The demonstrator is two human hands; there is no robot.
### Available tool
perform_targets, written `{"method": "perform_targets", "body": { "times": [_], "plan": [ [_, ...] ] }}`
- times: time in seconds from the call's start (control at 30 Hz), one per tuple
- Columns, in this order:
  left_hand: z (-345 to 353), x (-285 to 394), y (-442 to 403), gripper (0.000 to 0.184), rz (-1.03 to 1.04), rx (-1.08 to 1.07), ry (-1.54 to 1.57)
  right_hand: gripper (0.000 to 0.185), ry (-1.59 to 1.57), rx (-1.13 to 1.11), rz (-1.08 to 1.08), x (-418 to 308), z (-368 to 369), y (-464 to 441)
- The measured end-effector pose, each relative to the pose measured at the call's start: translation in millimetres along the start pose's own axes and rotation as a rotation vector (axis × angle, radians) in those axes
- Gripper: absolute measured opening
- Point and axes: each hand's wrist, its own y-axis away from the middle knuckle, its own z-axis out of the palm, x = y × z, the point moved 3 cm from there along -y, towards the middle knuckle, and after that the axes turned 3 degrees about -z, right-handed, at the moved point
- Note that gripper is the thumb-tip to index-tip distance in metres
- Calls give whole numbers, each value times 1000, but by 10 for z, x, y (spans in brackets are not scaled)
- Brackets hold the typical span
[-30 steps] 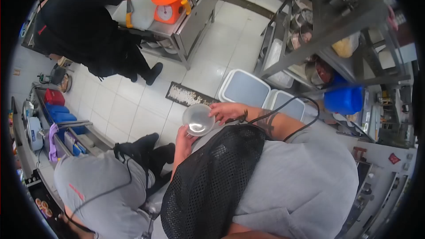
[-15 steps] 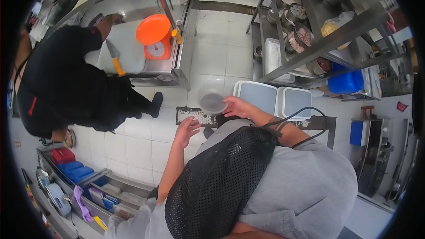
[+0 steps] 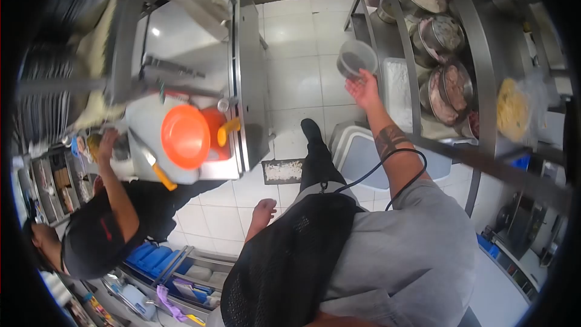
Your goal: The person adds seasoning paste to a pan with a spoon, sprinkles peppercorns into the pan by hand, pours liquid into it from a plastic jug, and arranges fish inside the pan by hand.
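Observation:
My right hand (image 3: pixel 363 89) holds a clear round plastic container (image 3: pixel 357 60) by its near side, out over the floor beside the metal rack. Dark contents or a dark bottom show through the container, and I cannot make out which. Low in front of my body, my left hand (image 3: pixel 264 211) hangs with its fingers loosely curled and nothing visible in them. The floor tiles lie beneath it.
Bowls of meat (image 3: pixel 445 94) fill the metal rack (image 3: pixel 408 42) on the right, above lidded bins (image 3: pixel 357 151). At left, a co-worker (image 3: pixel 100 230) works at a counter holding an orange scale (image 3: pixel 187 136) and a yellow-handled knife (image 3: pixel 158 169). A floor grate (image 3: pixel 282 171) lies ahead.
I have stepped forward between counter and rack. My right hand has reached out farther with the container, toward the rack. My left hand has dropped lower and its fingers have curled.

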Motion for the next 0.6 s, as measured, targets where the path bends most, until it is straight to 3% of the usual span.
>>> {"method": "perform_targets", "body": {
  "times": [0.2,0.3,0.37,0.43,0.5,0.6],
  "plan": [
    [22,209,-506,41,36,11,-74,61,-54,99,-128,-962,295,-1241],
    [195,595,-579,42,-37,-25,-97,64,-119,149,-113,-1399,266,-1851],
    [298,679,-666,40,-268,-8,-140,65,-178,154,-132,-1654,289,-2145],
    [351,862,-737,40,-275,-23,-160,65,-243,159,-151,-1875,330,-2395],
    [408,1079,-754,39,-283,-37,-182,68,-266,158,-350,-2091,322,-2627],
    [470,1306,-777,40,-325,-17,-61,80,-394,199,-329,-2242,251,-3064]
  ]
}}
